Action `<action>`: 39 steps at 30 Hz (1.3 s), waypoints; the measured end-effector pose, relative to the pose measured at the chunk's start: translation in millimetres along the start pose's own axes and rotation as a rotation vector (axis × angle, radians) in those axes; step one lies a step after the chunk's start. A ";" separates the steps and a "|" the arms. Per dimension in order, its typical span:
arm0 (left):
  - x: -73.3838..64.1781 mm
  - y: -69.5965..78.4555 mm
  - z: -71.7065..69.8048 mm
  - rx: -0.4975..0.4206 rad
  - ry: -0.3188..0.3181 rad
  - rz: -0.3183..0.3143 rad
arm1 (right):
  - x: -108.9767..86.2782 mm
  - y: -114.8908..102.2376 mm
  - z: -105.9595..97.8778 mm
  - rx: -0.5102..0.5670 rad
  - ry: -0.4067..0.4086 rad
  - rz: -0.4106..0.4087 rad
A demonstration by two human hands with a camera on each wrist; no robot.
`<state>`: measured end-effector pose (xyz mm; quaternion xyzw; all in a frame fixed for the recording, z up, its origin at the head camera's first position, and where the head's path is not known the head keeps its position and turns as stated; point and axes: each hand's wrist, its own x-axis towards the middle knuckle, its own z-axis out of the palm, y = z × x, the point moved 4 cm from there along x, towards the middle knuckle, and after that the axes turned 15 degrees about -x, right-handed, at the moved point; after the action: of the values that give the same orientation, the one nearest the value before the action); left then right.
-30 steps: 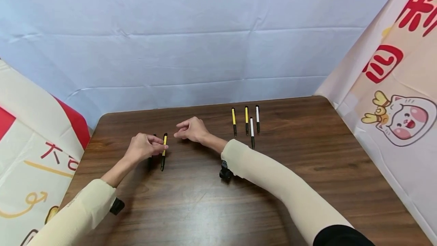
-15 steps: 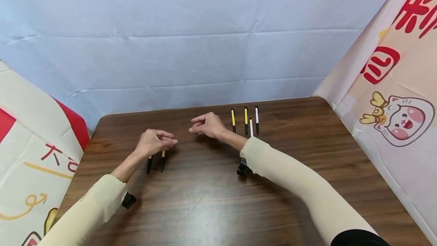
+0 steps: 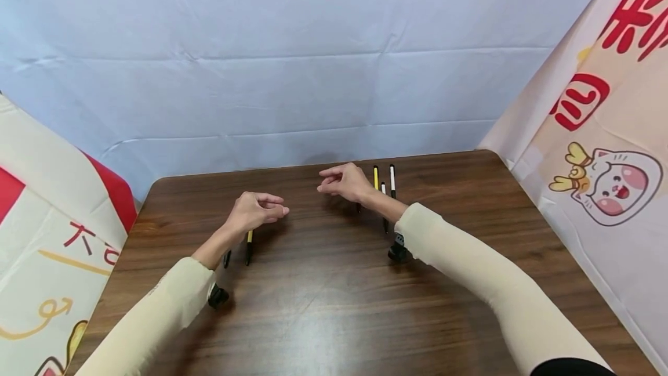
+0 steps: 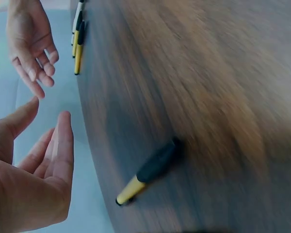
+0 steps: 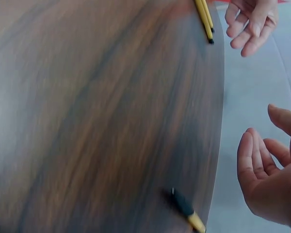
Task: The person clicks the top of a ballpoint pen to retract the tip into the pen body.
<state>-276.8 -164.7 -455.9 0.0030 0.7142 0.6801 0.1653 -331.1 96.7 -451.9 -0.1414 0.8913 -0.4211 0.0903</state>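
Note:
My left hand (image 3: 253, 213) hovers above the table with relaxed fingers and nothing in them. Below it lies a yellow-and-black pen (image 3: 249, 245), its upper end covered by the hand. Beside that, a second pen (image 3: 227, 258) is mostly hidden. In the left wrist view one yellow-and-black pen (image 4: 157, 162) shows whole. My right hand (image 3: 348, 183) also holds nothing, with thumb and fingers apart (image 5: 266, 179). It covers most of one pen (image 3: 358, 208). To its right lie a yellow pen (image 3: 376, 176) and two white pens, one nearer (image 3: 384, 189) and one farther (image 3: 392, 179).
The brown wooden table (image 3: 313, 306) has its far edge against a pale cloth backdrop (image 3: 292, 74). Printed cloths hang at the left (image 3: 52, 260) and right (image 3: 590, 149). A small black camera sits at each sleeve cuff.
Both hands have moved to the right. My left hand has left the two left pens, going past them. My right hand has come over to the right group of pens, covering one.

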 end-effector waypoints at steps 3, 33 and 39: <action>6.0 1.0 9.9 -0.008 -0.031 0.003 | 0.4 8.9 -11.6 0.014 -0.006 0.015; 64.1 -12.8 79.7 -0.235 -0.115 -0.109 | 22.8 78.3 -67.8 -0.104 0.038 0.113; 74.7 -15.3 93.9 -0.274 -0.111 -0.133 | 28.0 87.1 -66.8 -0.111 0.039 0.124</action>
<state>-321.4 -57.6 -490.0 -0.0293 0.6031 0.7575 0.2483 -391.5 188.7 -478.7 -0.0824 0.9220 -0.3673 0.0909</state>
